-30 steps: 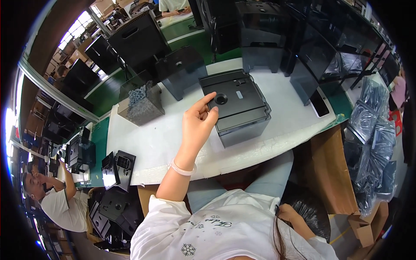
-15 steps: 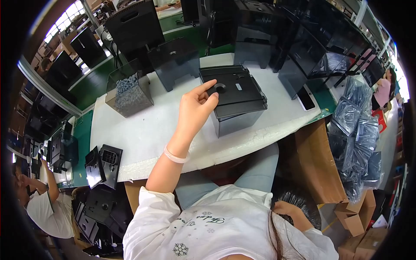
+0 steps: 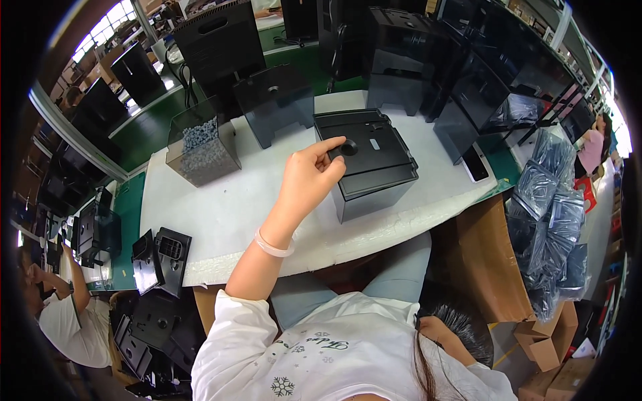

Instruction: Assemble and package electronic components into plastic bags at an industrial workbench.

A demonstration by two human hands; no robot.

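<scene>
A black rectangular housing (image 3: 374, 167) lies on the white worktable (image 3: 221, 214) in front of me. A small round black knob (image 3: 348, 147) sits on its top face. My left hand (image 3: 309, 177) reaches across the table, with the index fingertip and thumb pinched at that knob; a pale bracelet is on the wrist. My right hand (image 3: 435, 329) hangs low at the right beside my lap, mostly hidden by dark hair, and what it holds cannot be made out.
A clear bin of small pale pieces (image 3: 200, 144) and a smoky tank (image 3: 274, 100) stand behind. Tall black units line the far edge. A phone (image 3: 475, 164), a cardboard box (image 3: 485, 260), bagged parts (image 3: 555, 200), black parts (image 3: 164, 257) and a seated person (image 3: 67, 327) surround me.
My left hand has stayed at the knob on the black housing; only the view has shifted slightly with my head.
</scene>
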